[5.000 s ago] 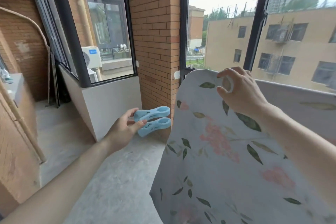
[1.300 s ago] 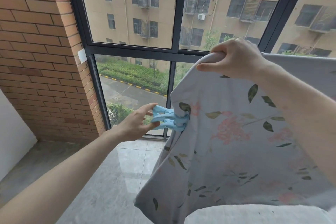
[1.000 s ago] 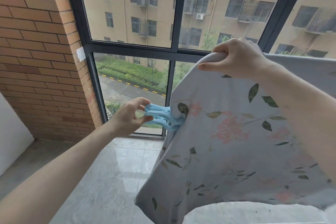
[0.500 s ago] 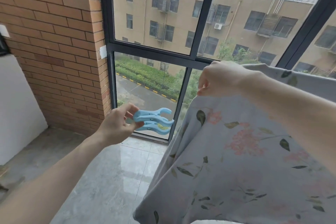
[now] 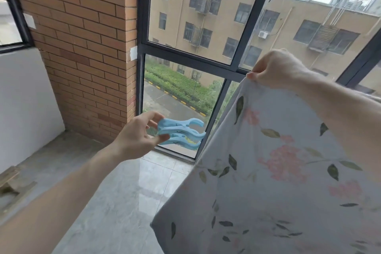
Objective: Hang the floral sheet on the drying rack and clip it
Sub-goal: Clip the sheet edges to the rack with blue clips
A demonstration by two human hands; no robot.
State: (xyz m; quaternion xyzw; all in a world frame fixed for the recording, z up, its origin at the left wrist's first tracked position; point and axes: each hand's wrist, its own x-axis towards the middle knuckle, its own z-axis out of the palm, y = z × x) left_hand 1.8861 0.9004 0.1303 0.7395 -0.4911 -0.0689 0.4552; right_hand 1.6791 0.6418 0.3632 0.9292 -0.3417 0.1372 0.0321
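The floral sheet (image 5: pixel 278 171) was pale grey-white, scattered with soft pink blossoms, dark green and olive leaves and thin stems. The clips (image 5: pixel 181 133) in the left hand (image 5: pixel 136 140) were light sky blue. The brick pillar (image 5: pixel 82 47) ran orange-brown with pale mortar lines, and the window frame (image 5: pixel 142 80) was dark charcoal. The floor tiles (image 5: pixel 115 202) showed glossy grey marbling. Outside, the building (image 5: pixel 226 16) stood sandy tan above a green hedge (image 5: pixel 177 82)

text: none legible; labels: none; brands: none; numbers: none; signs: none
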